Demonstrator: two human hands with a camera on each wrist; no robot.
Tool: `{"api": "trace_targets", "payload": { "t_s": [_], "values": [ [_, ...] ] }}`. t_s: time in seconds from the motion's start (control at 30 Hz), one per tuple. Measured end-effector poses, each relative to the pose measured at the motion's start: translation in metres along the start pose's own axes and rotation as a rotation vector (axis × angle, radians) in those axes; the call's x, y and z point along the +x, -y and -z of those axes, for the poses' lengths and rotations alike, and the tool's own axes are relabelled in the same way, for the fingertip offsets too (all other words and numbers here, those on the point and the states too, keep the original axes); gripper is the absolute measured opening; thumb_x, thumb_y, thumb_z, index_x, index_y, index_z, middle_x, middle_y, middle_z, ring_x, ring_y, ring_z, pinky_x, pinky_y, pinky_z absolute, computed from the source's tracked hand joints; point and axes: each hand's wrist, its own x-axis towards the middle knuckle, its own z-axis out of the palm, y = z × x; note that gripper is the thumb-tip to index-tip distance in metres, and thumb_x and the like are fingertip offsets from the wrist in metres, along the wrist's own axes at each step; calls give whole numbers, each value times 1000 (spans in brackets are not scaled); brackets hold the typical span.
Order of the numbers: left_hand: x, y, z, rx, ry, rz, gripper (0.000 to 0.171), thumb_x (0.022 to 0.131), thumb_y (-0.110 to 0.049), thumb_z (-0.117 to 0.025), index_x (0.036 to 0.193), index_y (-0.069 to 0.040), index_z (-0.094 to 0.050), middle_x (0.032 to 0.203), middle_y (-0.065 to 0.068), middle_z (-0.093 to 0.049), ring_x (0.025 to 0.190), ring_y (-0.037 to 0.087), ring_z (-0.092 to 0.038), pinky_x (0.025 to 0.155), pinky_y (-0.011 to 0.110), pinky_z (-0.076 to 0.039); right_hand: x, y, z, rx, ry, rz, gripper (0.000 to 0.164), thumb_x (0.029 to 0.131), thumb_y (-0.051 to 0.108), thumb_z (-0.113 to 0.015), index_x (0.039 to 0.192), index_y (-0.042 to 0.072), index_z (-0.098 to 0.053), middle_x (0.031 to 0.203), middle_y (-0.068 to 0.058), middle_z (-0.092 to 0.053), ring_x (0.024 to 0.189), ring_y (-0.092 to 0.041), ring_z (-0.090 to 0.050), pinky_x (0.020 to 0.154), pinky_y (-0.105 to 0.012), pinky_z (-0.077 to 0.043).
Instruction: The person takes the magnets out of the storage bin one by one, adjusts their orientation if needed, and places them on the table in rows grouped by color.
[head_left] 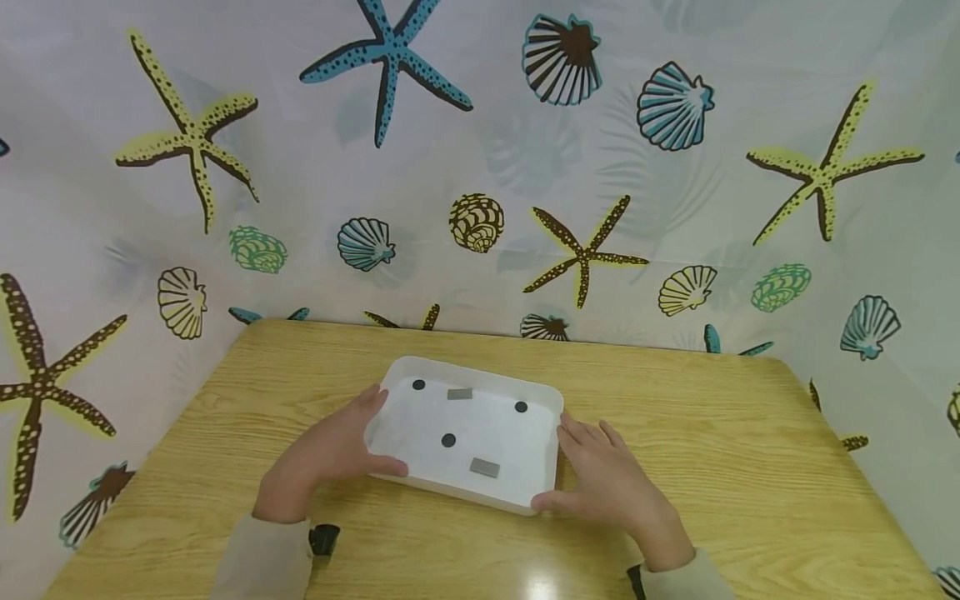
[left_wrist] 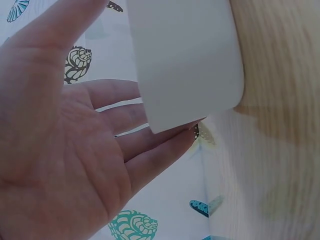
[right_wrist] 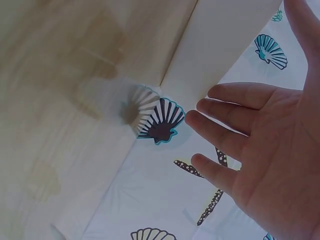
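A white shallow rectangular tray [head_left: 495,429] lies at a slant on or just above the wooden table. Inside it are three small black discs [head_left: 448,440] and two grey rectangular pieces [head_left: 485,467]. My left hand [head_left: 337,446] holds the tray's left end, thumb at the near rim and fingers along the left side. In the left wrist view, that hand's fingers reach past the pale outer wall [left_wrist: 187,65]. My right hand [head_left: 600,475] holds the right end, with its thumb at the near corner. Fingertips [right_wrist: 200,120] meet the outer wall [right_wrist: 215,40] in the right wrist view.
The wooden table [head_left: 720,433] extends on all sides of the tray. A pale cloth [head_left: 450,167] printed with starfish and shells hangs behind the table and along both sides. Black straps [head_left: 324,540] show at the sleeve cuffs.
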Motion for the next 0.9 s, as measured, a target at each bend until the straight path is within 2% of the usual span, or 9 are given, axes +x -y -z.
{"api": "trace_targets", "payload": {
  "t_s": [0.33,0.77,0.9],
  "values": [
    [-1,0,0,-54,44,-12,138,66,-55,-94,160,10,-17,170,30,-12,155,51,-22,123,62,-31,0,-8,3,22,16,-17,113,74,67,-82,152,-5,-45,165,-20,-38,152,-36,-39,126,-63,-22],
    [1,3,-1,-73,56,-44,137,64,-52,-96,160,10,-19,168,31,-18,153,51,-27,123,62,-32,-1,-16,7,63,33,-41,115,72,66,-84,155,-2,-42,166,-18,-38,152,-36,-40,126,-64,-22],
    [2,5,-2,-84,69,-28,137,65,-52,-96,160,10,-19,168,31,-19,153,50,-26,123,62,-31,0,-20,7,67,31,-51,113,72,65,-84,155,0,-43,165,-18,-39,152,-36,-40,126,-64,-22]
  ]
}}
